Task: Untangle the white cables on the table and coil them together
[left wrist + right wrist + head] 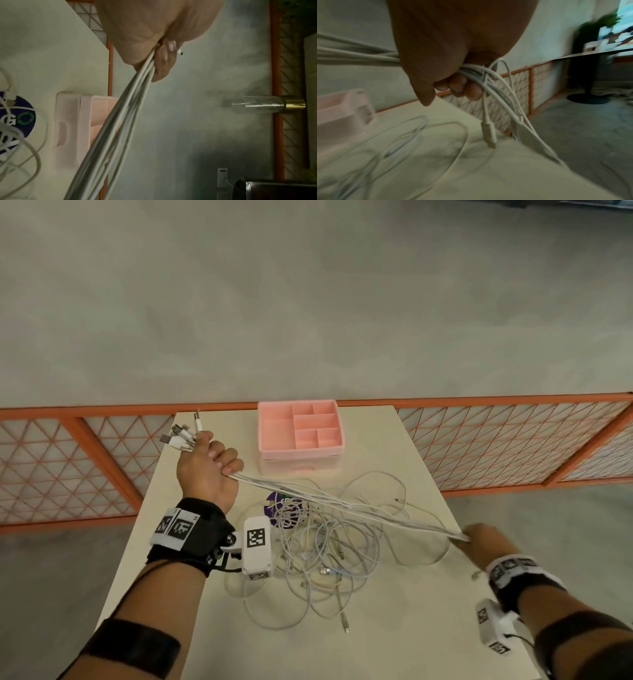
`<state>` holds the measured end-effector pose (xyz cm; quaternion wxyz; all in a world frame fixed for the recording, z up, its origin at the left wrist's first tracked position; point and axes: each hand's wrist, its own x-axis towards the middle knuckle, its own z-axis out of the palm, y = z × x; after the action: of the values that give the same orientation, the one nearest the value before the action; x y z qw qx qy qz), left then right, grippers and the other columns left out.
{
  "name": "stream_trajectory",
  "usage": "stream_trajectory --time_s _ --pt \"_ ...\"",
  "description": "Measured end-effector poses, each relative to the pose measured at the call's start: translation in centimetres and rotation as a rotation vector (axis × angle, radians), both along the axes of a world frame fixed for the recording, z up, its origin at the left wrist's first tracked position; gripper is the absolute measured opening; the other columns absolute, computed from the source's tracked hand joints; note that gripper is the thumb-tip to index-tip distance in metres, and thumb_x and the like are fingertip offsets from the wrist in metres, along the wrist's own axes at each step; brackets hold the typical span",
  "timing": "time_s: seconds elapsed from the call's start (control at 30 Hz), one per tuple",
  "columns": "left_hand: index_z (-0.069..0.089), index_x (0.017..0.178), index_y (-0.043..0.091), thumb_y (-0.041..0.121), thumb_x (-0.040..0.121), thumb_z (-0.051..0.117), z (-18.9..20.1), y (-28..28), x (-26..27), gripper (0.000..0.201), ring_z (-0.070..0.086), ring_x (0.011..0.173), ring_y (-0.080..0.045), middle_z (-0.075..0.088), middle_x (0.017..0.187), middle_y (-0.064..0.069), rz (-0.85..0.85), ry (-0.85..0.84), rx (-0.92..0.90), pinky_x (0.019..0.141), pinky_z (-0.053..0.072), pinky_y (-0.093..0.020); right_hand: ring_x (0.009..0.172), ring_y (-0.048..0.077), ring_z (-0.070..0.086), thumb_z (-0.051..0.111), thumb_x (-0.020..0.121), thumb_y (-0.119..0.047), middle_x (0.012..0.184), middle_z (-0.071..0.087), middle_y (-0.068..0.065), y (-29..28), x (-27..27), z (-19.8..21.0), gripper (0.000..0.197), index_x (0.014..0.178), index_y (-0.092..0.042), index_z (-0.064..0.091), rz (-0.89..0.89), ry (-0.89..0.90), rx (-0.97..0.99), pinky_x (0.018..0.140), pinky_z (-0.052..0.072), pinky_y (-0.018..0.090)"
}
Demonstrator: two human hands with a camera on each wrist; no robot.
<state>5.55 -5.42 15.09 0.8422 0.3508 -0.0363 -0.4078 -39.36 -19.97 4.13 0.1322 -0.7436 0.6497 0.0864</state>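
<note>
Several white cables (346,505) run taut as one bundle above the table. My left hand (209,463) grips the bundle (123,116) at the far left, and the USB plugs (181,434) fan out past its fist. My right hand (479,542) grips the other end (476,73) at the table's right edge, fingers curled round the strands. Loose connector ends (488,134) dangle below that fist. A tangled heap of more white cables (315,553) lies on the table under the stretched bundle.
A pink compartment organiser (299,426) stands at the table's (394,645) far edge. A purple round sticker (277,505) lies partly under the heap. An orange lattice railing (513,436) runs behind the table, with grey floor beyond.
</note>
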Motion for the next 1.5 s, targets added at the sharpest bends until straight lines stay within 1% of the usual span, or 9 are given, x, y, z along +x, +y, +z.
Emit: stream_trajectory --time_s 0.17,0.33,0.67,0.83,0.93,1.07,1.17,1.33,1.5 --pt "0.048 0.088 0.017 0.024 0.106 0.039 0.1 -0.1 1.1 0.022 0.025 0.041 -0.006 0.033 0.053 0.008 0.012 0.027 -0.003 0.036 0.024 -0.018 0.067 0.017 0.056 0.053 0.095 -0.035 0.068 0.06 -0.007 -1.3 -5.5 2.4 0.027 0.072 -0.023 0.059 -0.148 0.217 -0.19 0.076 0.041 0.03" --pt "0.048 0.085 0.017 0.023 0.107 0.038 -0.2 -0.7 -1.1 0.024 0.024 0.041 -0.006 0.031 0.054 0.008 -0.081 0.04 0.023 0.036 0.023 -0.018 0.111 0.024 0.048 0.053 0.089 -0.049 0.1 0.051 -0.004 -0.6 -6.1 1.2 0.017 0.091 -0.034 0.06 -0.235 0.437 -0.127 0.102 0.038 0.051" --pt "0.049 0.086 0.014 0.02 0.106 0.041 -2.0 0.1 -5.4 0.023 0.024 0.041 -0.006 0.031 0.054 0.006 -0.321 -0.07 0.155 0.037 0.023 -0.018 0.146 0.048 0.002 0.086 0.063 -0.026 0.158 0.008 0.016 2.5 -4.9 -2.8 0.105 0.146 -0.021 0.022 -0.485 0.444 0.044 0.112 0.02 0.07" --pt "0.046 0.088 0.014 0.021 0.108 0.038 -1.9 -0.1 -9.0 0.023 0.024 0.04 -0.005 0.031 0.053 0.007 -0.396 -0.096 0.176 0.037 0.023 -0.017 0.139 0.035 0.023 0.058 0.089 -0.034 0.147 0.031 0.007 1.3 2.7 -0.2 0.055 0.14 -0.026 0.04 -0.101 0.256 0.074 0.11 0.034 0.057" --pt "0.046 0.089 0.014 0.022 0.108 0.038 -1.3 -0.5 -10.3 0.022 0.025 0.04 -0.005 0.031 0.054 0.006 -0.402 -0.094 0.169 0.038 0.022 -0.018 0.138 0.026 0.035 0.057 0.089 -0.056 0.145 0.044 0.006 2.3 9.5 2.3 0.057 0.134 -0.022 0.055 0.177 -0.305 -0.176 0.11 0.033 0.043" --pt "0.046 0.089 0.013 0.022 0.107 0.038 -0.2 -0.8 -11.0 0.022 0.028 0.043 -0.007 0.033 0.057 0.004 -0.374 -0.042 0.118 0.041 0.027 -0.02 0.088 0.006 0.065 0.063 0.076 -0.07 0.099 0.068 -0.008 7.7 17.4 7.0 0.057 0.117 -0.029 0.063 0.387 -0.952 0.196 0.083 0.053 0.027" --pt "0.048 0.089 0.015 0.021 0.107 0.039 0.4 -0.8 -10.5 0.021 0.037 0.048 -0.011 0.04 0.06 0.003 -0.354 0.009 0.083 0.047 0.036 -0.025 0.059 0.001 0.052 0.066 0.09 -0.045 0.068 0.059 -0.009 10.8 20.4 6.1 0.015 0.089 -0.034 0.056 0.542 -0.898 0.216 0.061 0.045 0.022" --pt "0.052 0.086 0.014 0.018 0.106 0.041 -0.4 0.0 -7.6 0.023 0.047 0.058 -0.014 0.049 0.066 0.002 -0.303 -0.058 0.14 0.063 0.043 -0.031 0.057 0.001 0.049 0.05 0.099 -0.045 0.059 0.049 -0.011 10.7 19.0 2.0 0.033 0.067 -0.038 0.045 0.508 -0.804 0.194 0.061 0.037 0.021" --pt "0.048 0.08 0.015 0.018 0.107 0.036 -1.3 0.4 -5.0 0.029 0.03 0.044 -0.008 0.035 0.056 0.006 -0.219 0.082 0.117 0.043 0.032 -0.021 0.066 0.013 0.052 0.048 0.098 -0.05 0.06 0.049 -0.01 8.5 13.2 -0.6 0.035 0.069 -0.03 0.047 0.44 -0.429 0.16 0.062 0.037 0.03"
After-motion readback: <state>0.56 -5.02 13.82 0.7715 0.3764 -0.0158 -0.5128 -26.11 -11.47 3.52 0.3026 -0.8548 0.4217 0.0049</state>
